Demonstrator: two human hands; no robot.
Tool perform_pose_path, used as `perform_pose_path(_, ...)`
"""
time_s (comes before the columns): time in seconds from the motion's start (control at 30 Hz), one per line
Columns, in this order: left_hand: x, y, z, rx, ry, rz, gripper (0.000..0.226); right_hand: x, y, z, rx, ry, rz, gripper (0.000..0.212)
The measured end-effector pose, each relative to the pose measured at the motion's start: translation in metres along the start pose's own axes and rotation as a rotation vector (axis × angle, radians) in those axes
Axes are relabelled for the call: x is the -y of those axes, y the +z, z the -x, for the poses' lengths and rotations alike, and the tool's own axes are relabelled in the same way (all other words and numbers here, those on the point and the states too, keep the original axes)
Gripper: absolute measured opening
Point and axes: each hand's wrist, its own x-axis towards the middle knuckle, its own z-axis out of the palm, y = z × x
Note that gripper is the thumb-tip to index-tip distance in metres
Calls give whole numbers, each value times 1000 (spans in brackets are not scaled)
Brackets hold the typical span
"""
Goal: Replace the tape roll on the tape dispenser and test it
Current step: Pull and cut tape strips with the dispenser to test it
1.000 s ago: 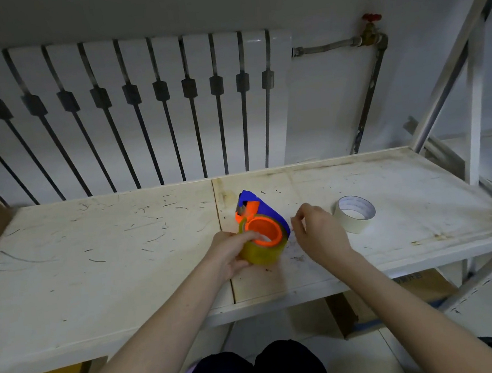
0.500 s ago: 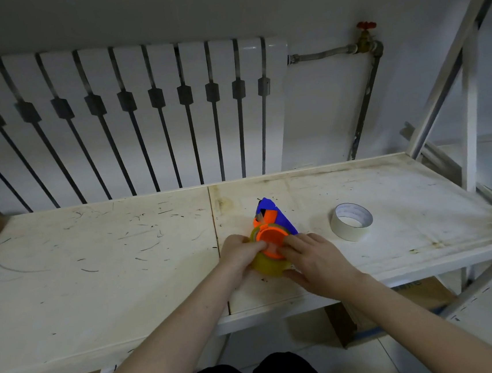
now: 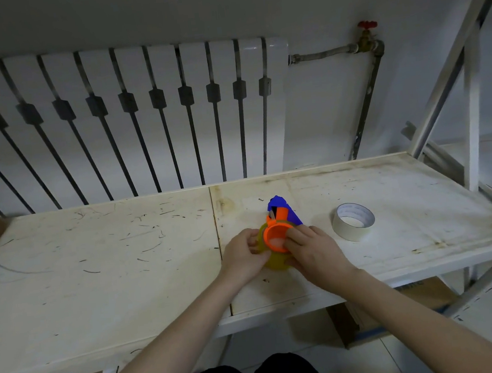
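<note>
Head-camera footage is being taken from above a scratched white shelf board, and the scene is being read from left to right. At the left of the work, the left hand is being curled around the near left side of a yellowish tape roll, with its fingers bent closed against the roll's edge. In the middle, the blue and orange tape dispenser is being held down on the board, and the roll is being seated over its orange hub, which is showing through the roll's core. At the right of it, the right hand is being pressed onto the roll's right side, its fingertips being laid on the hub's rim; how firmly anything is being pinched cannot be told. Farther right, well apart from the hands, a white tape roll is being left lying flat. By judgement, the mounting is being finished or nearly so; whether the tape end is being threaded cannot be seen, and the test pull is not yet being made.
</note>
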Motion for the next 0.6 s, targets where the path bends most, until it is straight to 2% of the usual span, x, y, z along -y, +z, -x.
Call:
perform_pose_path(0.2, -1, 7, 7, 99, 122, -157, 53, -18, -4, -3, 47, 11, -47, 45)
perform_pose_path(0.37, 0, 6, 8, 109, 93, -136, 54, -18, -4, 1, -31, -7, -98, 61)
perform_pose_path(0.6, 0, 5, 7, 135, 73, -117, 55, -14, -3, -1, -76, -9, -59, 45)
